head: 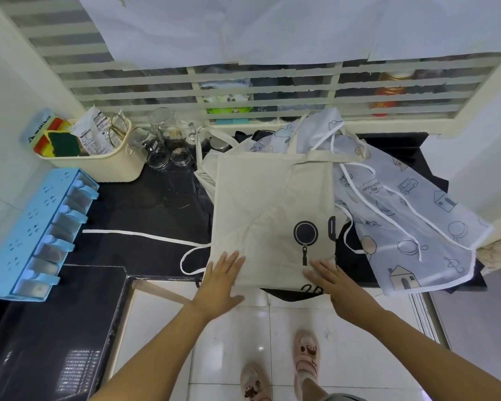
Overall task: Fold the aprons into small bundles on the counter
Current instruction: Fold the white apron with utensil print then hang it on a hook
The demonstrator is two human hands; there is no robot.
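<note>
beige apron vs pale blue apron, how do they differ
The beige apron is opaque with a black pan print; the pale blue apron is translucent with house and car drawings. The beige apron lies flat under the left hand and right hand; the pale blue apron lies crumpled, untouched. Both rest on the dark counter.

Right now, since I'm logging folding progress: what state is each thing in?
beige apron, partly folded, flat on the counter, near edge overhanging.
printed translucent apron, unfolded, spread loosely at right.
left hand, open, pressing flat on beige apron.
right hand, open, pressing flat on beige apron.
cream basket, upright, filled.
</note>
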